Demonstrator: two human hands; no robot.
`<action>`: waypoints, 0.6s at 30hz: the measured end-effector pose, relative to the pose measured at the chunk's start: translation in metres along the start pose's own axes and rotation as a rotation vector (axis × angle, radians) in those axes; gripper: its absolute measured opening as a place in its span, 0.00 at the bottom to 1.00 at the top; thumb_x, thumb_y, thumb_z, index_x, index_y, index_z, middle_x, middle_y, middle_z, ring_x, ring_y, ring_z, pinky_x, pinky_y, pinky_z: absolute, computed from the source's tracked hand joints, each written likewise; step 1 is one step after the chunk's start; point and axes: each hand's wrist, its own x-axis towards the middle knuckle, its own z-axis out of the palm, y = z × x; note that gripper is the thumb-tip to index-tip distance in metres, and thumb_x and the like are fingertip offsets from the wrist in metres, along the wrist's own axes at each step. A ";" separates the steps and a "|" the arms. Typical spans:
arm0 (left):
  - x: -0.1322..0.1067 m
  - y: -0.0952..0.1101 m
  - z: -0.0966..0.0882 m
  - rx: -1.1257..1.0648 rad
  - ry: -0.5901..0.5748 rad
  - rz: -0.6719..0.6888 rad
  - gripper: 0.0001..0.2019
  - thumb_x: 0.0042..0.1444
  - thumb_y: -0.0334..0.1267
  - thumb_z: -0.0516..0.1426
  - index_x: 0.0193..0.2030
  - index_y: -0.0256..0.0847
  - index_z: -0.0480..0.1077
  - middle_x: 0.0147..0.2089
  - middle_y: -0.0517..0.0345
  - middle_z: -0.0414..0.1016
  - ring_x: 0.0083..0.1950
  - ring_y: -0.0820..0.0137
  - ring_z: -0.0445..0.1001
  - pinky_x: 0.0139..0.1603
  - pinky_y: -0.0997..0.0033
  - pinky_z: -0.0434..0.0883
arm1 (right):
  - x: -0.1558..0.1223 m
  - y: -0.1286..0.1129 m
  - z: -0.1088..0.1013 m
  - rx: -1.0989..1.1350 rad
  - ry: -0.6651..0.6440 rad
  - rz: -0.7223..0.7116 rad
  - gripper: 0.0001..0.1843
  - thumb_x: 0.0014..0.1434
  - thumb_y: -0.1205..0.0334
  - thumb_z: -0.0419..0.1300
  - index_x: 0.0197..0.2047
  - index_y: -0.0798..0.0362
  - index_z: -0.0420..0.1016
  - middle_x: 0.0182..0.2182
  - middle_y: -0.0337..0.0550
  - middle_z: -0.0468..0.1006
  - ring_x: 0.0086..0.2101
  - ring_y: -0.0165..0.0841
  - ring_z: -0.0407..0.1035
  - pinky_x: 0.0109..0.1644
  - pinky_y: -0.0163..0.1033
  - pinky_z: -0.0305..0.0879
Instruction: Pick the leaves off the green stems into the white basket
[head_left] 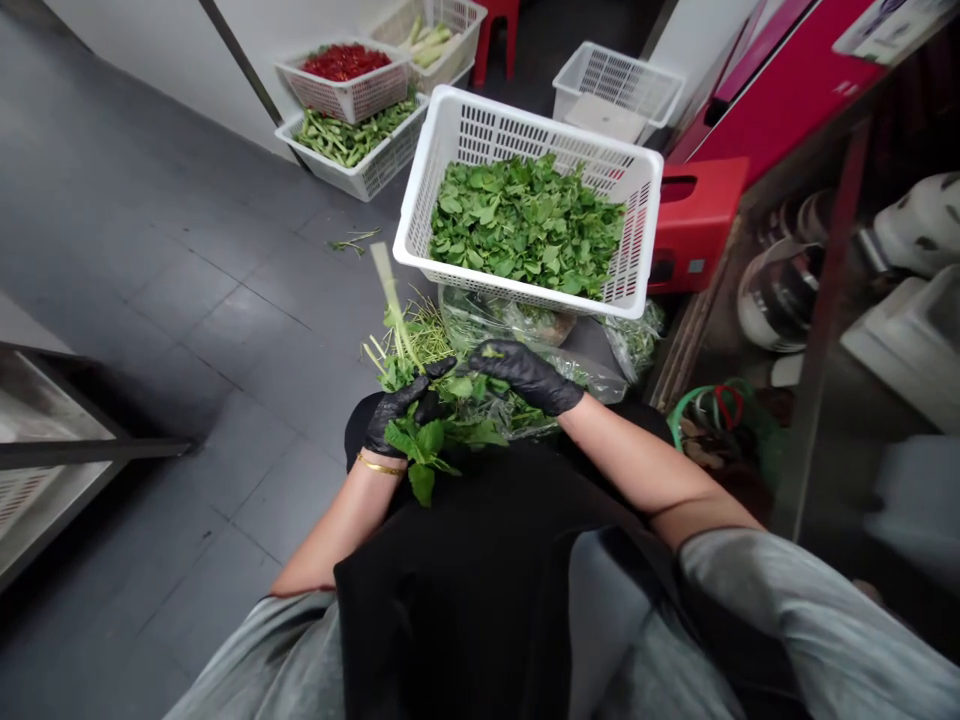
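My left hand [397, 410], in a black glove with a gold bangle [380, 465] at the wrist, grips a bunch of leafy green stems [420, 440]. One pale stalk [390, 290] sticks up and away from the bunch. My right hand [529, 375], also gloved in black, lies over leaves and a clear plastic bag [517, 325], close to the bunch. Its fingers point toward my left hand. Just beyond my hands stands a white plastic basket [525, 128] heaped with picked green leaves [525, 225].
Grey floor tiles [225, 300] lie to the left, with loose sprigs on them. Further back stand white baskets holding red chillies [343, 100], green beans [352, 140] and pale stalks [427, 35]. A red stool [694, 225] stands right of the basket. Metal shelving [45, 450] stands at left.
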 end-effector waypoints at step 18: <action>0.009 0.011 -0.013 0.176 0.076 0.202 0.25 0.49 0.43 0.70 0.53 0.34 0.78 0.17 0.69 0.61 0.18 0.77 0.61 0.20 0.75 0.64 | 0.028 0.019 0.013 0.152 0.267 0.057 0.15 0.51 0.49 0.69 0.32 0.54 0.81 0.32 0.42 0.82 0.30 0.30 0.72 0.30 0.34 0.67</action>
